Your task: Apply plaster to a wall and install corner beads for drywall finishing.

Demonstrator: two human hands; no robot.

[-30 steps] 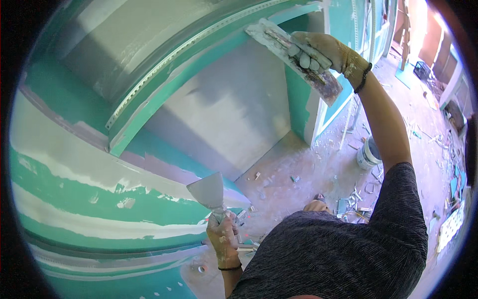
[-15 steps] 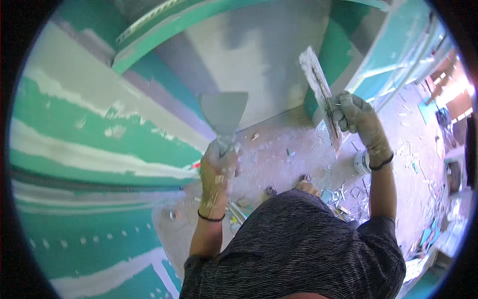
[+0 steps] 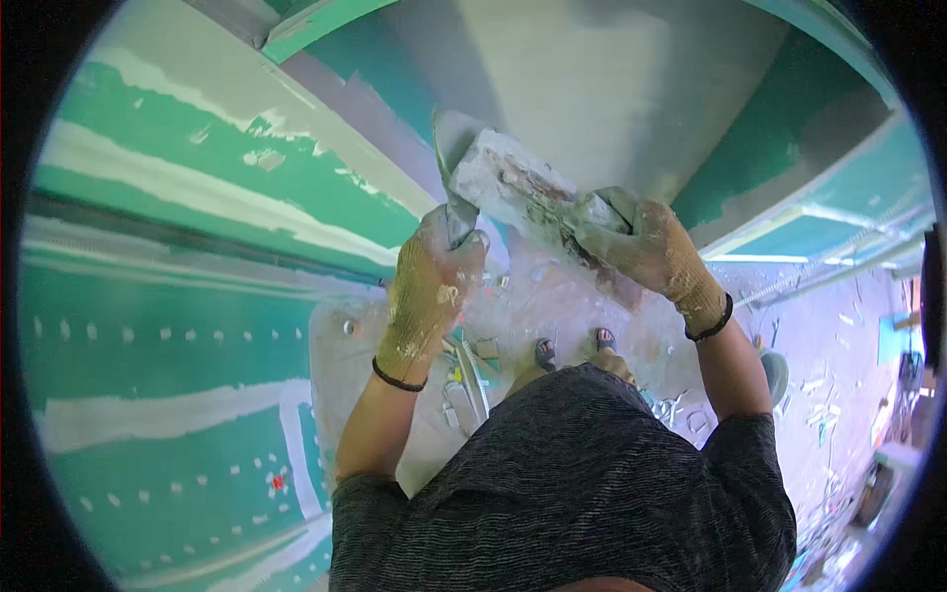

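Note:
My left hand [image 3: 434, 281], in a dusty tan glove, is closed round the handle of a wide putty knife [image 3: 457, 135]. Its grey blade points up and away, turned partly edge-on, against the far-left end of a plastering trowel [image 3: 518, 192]. The trowel's long face is caked with white and brownish compound. Gripping it by its back is my right hand [image 3: 656, 247], gloved and smeared with white; the fingers hide the trowel's handle. Both tools are held in the air in front of my chest. Whether the blade scrapes or only overlaps the trowel I cannot tell.
Green wallboard [image 3: 197, 340] with white filled seams rises at the left. A partly coated curved panel [image 3: 572, 89] stands ahead. A bucket [image 3: 775, 377] sits beside my right forearm. Offcuts and scraps [image 3: 824, 409] litter the floor, and my sandalled feet [image 3: 574, 347] are below.
The trowel has swung left and tilted flatter, meeting the putty knife. The knife has turned from face-on to nearly edge-on. My view has shifted too.

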